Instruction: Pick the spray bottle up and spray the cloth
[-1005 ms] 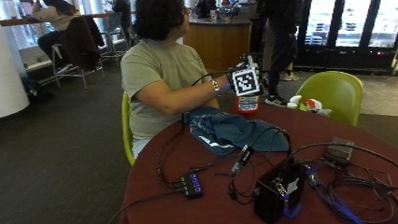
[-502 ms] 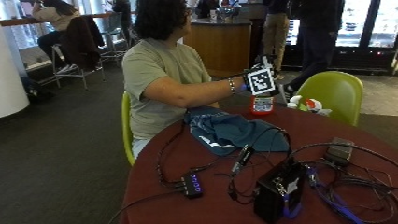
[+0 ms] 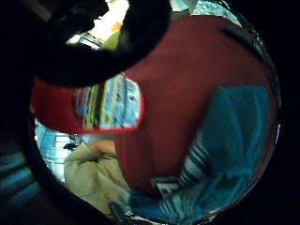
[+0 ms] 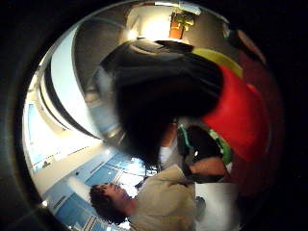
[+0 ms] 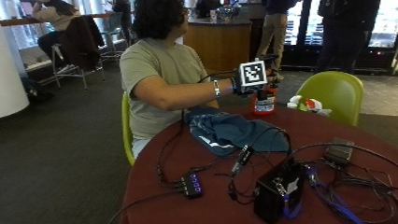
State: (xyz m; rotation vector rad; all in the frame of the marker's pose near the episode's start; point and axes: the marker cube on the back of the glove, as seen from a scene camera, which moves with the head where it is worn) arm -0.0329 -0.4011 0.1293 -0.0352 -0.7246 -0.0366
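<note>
Nearest the camera, on the dark red table [image 5: 211, 205], lay a black box [image 5: 277, 197], a small hub [image 5: 192, 184] and loose cables [image 5: 348, 186]; none of it touched the task's things. Beyond that clutter the blue cloth [image 5: 233, 132] lay bunched on the tabletop just in front of you; it appeared untouched and, by my judgement, not yet sprayed. Further back, your gloved right hand [image 5: 244, 85] was at the spray bottle [image 5: 264, 100], which stood upright or barely raised near the table's far edge, just beyond the cloth; from outside I could not tell whether it had left the surface. Both palm views showed the red body and label close against the palm, with a dark finger curled round it; I judged the fingers wrapped about the bottle. You were at the pick-up stage; to do it well, seat a finger on the trigger before lifting, then turn the nozzle toward the cloth, clear of the cables; nozzle direction could not be confirmed.
</note>
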